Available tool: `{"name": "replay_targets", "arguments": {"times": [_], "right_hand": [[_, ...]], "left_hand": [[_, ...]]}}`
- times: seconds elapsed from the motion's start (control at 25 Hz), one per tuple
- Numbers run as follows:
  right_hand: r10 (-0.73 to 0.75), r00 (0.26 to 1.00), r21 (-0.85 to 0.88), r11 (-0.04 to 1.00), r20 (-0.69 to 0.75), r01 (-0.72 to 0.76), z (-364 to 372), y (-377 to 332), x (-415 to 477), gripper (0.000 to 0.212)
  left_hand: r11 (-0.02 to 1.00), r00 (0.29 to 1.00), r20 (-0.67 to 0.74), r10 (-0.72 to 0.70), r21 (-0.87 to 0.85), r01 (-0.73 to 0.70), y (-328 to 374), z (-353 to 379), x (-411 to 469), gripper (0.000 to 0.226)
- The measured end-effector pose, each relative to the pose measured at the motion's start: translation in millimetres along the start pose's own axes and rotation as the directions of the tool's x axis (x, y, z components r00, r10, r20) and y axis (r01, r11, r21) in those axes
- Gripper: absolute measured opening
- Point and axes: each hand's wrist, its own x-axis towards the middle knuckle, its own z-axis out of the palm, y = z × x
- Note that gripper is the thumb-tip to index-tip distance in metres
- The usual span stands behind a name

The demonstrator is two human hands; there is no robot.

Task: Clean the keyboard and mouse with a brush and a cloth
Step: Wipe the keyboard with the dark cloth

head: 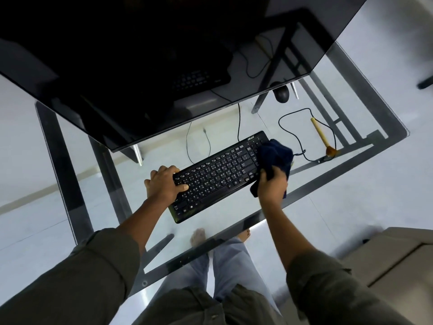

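The left hand grips the keyboard's left end, the right hand clutches a cloth bunched on its right end, and brush and mouse lie beyond that end.

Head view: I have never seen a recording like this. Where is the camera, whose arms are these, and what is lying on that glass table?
There is no machine here. A person wears a wide-angle camera on the head, so you look down along their own arms. The left hand holds the left end of a black keyboard, steadying it. The right hand grips a dark blue cloth bunched on the keyboard's right end. The keyboard lies on a glass table. To the right lies a wooden-handled brush. Further back sits a black mouse, beside a dark monitor.
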Motion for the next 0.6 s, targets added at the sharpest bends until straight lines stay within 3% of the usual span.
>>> {"name": "replay_targets", "arguments": {"times": [0.2, 0.44, 0.6], "right_hand": [[-0.191, 0.958, -0.040, 0.978, 0.216, 0.204, 34.4, 10.8, -81.9, 0.036], [-0.059, 0.991, 0.007, 0.998, 0.119, 0.058, 34.0, -0.7, -72.0, 0.036], [-0.138, 0.915, 0.007, 0.989, 0.379, 0.146, 62.5, -0.7, -148.6, 0.035]], "left_hand": [[1.000, 1.000, 0.009, 0.002, -0.010, -0.002, 1.4, 0.9, 0.8, 0.050], [1.000, 1.000, -0.002, -0.002, -0.010, 0.002, -0.6, -1.3, 2.6, 0.049], [1.000, 1.000, 0.014, -0.001, 0.011, 0.001, 0.7, 1.5, 0.8, 0.047]]}}
